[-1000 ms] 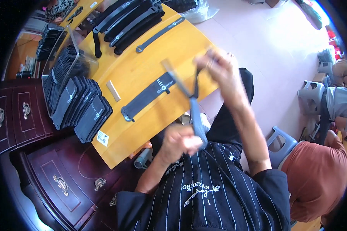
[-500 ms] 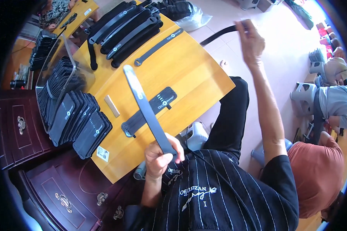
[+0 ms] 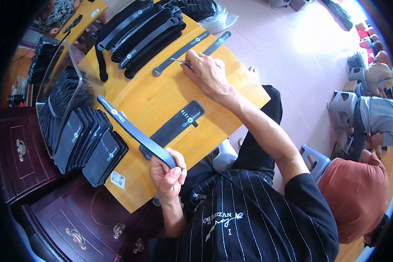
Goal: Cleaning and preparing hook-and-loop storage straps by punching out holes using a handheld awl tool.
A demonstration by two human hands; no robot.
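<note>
My left hand (image 3: 167, 174) pinches the near end of a long black strap (image 3: 135, 130), which stretches up and leftward above the table. My right hand (image 3: 207, 72) is closed on another black strap (image 3: 223, 40) at the far right of the table. That strap's far part shows beyond my hand; its near end is partly hidden by the fingers. Beside it lies a similar strap (image 3: 179, 54) with a ring end. Between my hands, a bundle of black straps (image 3: 183, 120) lies on the wooden table (image 3: 214, 126), partly behind the held strap.
Thick rows of black straps (image 3: 148, 37) lie at the table's far side. On the left stand stacks of folded straps (image 3: 101, 150) and a clear plastic bin (image 3: 76, 89) holding more. Dark drawers (image 3: 70, 218) border the table's left. A person in a reddish top (image 3: 353, 198) is at right.
My right hand has come in from beyond the table's right edge, bringing its strap down beside the lying one. My left hand has shifted leftward, its strap tilting further left and lower.
</note>
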